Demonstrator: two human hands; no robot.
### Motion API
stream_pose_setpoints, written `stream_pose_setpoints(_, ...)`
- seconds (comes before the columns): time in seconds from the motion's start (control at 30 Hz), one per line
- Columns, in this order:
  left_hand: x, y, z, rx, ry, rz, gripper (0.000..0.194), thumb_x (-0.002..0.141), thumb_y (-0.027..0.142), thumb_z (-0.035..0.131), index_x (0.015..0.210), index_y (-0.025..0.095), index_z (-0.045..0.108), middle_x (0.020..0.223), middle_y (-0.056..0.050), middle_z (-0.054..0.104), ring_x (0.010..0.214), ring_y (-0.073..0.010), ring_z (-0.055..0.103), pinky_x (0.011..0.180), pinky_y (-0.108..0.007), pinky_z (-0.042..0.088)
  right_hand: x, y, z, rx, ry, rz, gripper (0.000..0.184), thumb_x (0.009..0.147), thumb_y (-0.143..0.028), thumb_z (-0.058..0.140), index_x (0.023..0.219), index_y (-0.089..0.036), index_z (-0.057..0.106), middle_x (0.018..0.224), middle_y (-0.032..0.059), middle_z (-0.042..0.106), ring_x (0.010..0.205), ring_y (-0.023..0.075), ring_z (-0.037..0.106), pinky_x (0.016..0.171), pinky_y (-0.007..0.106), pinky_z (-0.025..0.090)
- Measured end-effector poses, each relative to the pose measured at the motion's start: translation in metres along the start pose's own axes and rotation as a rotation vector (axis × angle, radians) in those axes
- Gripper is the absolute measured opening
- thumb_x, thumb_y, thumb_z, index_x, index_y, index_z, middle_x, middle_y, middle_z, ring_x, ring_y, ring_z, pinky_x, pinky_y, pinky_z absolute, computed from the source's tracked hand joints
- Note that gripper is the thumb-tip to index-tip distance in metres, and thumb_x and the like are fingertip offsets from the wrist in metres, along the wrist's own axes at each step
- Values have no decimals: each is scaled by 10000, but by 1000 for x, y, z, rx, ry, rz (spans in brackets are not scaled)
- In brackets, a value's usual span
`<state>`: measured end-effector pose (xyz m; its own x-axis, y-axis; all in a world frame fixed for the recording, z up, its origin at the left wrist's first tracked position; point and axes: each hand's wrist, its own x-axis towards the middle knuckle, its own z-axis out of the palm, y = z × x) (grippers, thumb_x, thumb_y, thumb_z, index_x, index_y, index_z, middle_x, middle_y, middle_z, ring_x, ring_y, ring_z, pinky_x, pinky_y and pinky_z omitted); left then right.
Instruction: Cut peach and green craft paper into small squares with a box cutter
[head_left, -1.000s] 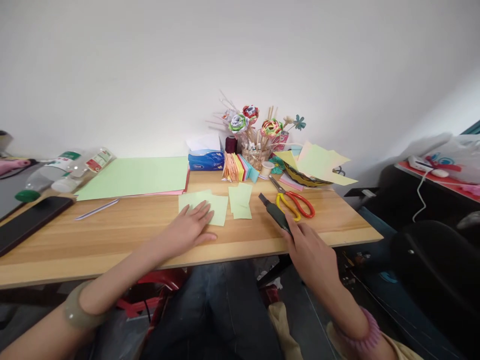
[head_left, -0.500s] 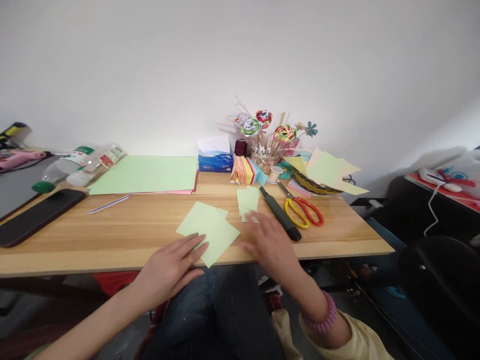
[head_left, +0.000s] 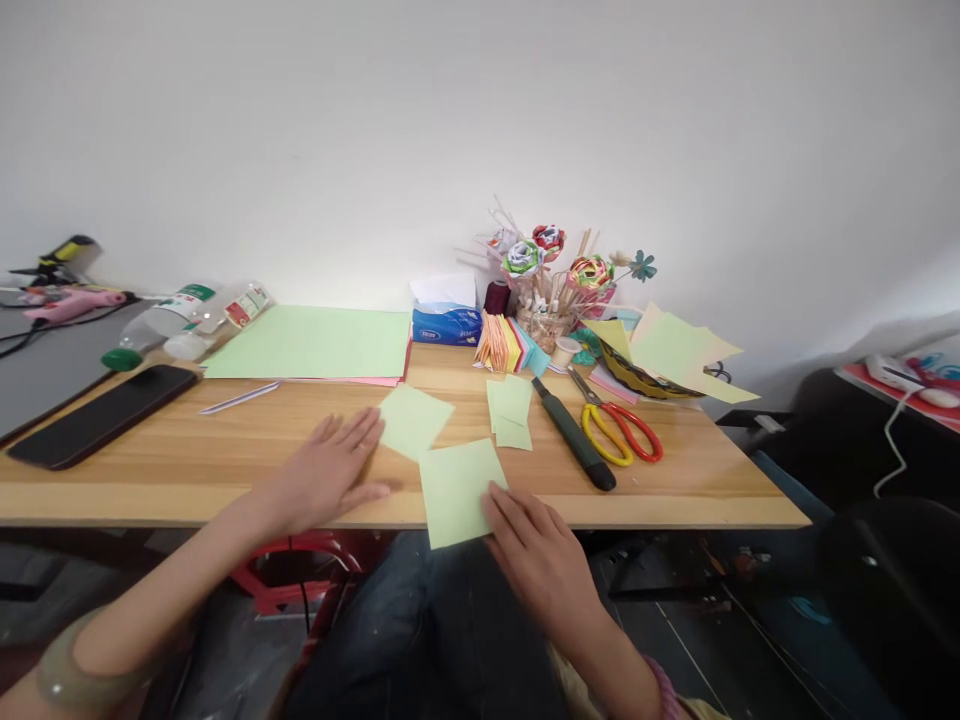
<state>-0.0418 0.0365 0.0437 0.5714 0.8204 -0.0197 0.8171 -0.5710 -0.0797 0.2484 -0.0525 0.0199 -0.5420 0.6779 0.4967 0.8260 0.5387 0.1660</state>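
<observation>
Two pale green paper squares lie near the front of the wooden table. My left hand [head_left: 337, 465] rests palm down with its fingers stretched out, the fingertips at the left edge of the farther green paper square [head_left: 416, 420]. My right hand [head_left: 544, 560] has its fingers over the right edge of the nearer green paper square [head_left: 459, 490], holding it there; the thumb is mostly hidden. That square's lower corner juts past the table's front edge. Smaller green paper pieces [head_left: 511, 410] lie overlapping just beyond it.
A dark-handled cutter [head_left: 574, 435] and red-and-yellow scissors [head_left: 622, 430] lie to the right. Behind stand a tissue pack [head_left: 448, 325], folded coloured papers [head_left: 510, 345] and paper flowers [head_left: 547, 255]. Leftward are large green sheets [head_left: 315, 342], a phone [head_left: 101, 415] and plastic bottles [head_left: 165, 318].
The nearer square has turned and shifted right, uncovering more of the farther one. My right hand has come onto its right edge; my left hand has moved up and left to the farther square.
</observation>
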Motion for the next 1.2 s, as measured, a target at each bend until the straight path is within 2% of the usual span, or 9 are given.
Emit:
stream_pose_setpoints(0.1, 8, -9, 3, 27, 80, -172, 822, 877, 662, 234, 1384, 21, 322, 1459, -227, 227, 1362, -328, 212, 1052, -525, 244, -5, 1, -3, 3, 34, 2, 310, 870, -112, 458, 1154, -116, 584, 1183, 100, 622, 979, 220, 557, 812, 361, 454)
stream_pose_setpoints(0.17, 8, -3, 2, 15, 194, -165, 788, 879, 648, 273, 1393, 52, 317, 1458, -224, 247, 1363, -339, 203, 1035, -555, 251, -4, 0, -3, 20, 51, 17, 322, 858, -77, 443, 1141, -117, 591, 1156, 105, 634, 944, 220, 561, 786, 365, 462)
stream_pose_setpoints(0.3, -2, 34, 1, -125, 287, 314, 692, 839, 612, 455, 1399, 225, 327, 1434, -104, 378, 1340, -288, 291, 1047, -536, 270, 3, -6, -1, 109, 69, 46, 303, 852, -70, 452, 1107, -126, 606, 1106, 103, 652, 899, 229, 557, 742, 376, 474)
stream_pose_setpoints(0.37, -9, 51, 5, -217, 366, 405, 431, 897, 404, 494, 1298, 248, 479, 1332, -56, 519, 1263, -249, 408, 1026, -474, 340, 8, -8, -1, 186, 70, 46, 274, 853, -92, 480, 1089, -141, 611, 1082, 85, 660, 892, 222, 555, 740, 366, 477)
stream_pose_setpoints(0.5, -15, 66, 12, -425, 556, 259, 314, 882, 103, 428, 1069, 221, 651, 1060, -65, 644, 1009, -194, 553, 816, -328, 489, 16, -4, -4, 367, 50, 68, 201, 859, -163, 533, 1038, -185, 622, 1001, 37, 675, 872, 182, 557, 755, 320, 483)
stream_pose_setpoints(0.63, -15, 72, 7, -569, 585, 75, 208, 893, 189, 484, 889, 202, 692, 901, -59, 611, 848, -174, 556, 675, -281, 478, 25, 3, -7, 509, 42, 148, 128, 875, -185, 523, 919, -213, 639, 931, 15, 674, 856, 144, 568, 758, 272, 489)
stream_pose_setpoints(0.77, -12, 80, 1, -640, 584, -88, 307, 899, 253, 494, 637, 185, 640, 786, -39, 596, 765, -163, 536, 645, -280, 452, 33, 1, -6, 551, 37, 297, 129, 890, -198, 491, 839, -211, 608, 787, -4, 661, 755, 127, 590, 666, 238, 492)
stream_pose_setpoints(1.03, -7, 79, 16, -660, 648, -271, 163, 865, 328, 548, 935, 211, 638, 746, -9, 633, 722, -167, 592, 616, -263, 481, 45, -8, 7, 414, 46, 553, 259, 903, -312, 446, 1103, -162, 515, 774, 24, 663, 644, 166, 640, 543, 269, 493)
stream_pose_setpoints(1.2, -8, 80, 20, -611, 621, -422, 211, 858, 410, 531, 916, 209, 557, 791, -6, 637, 735, -166, 643, 620, -253, 503, 53, -9, 10, 337, 60, 595, 240, 916, -374, 408, 1041, -191, 503, 664, -20, 638, 535, 140, 620, 448, 230, 457)
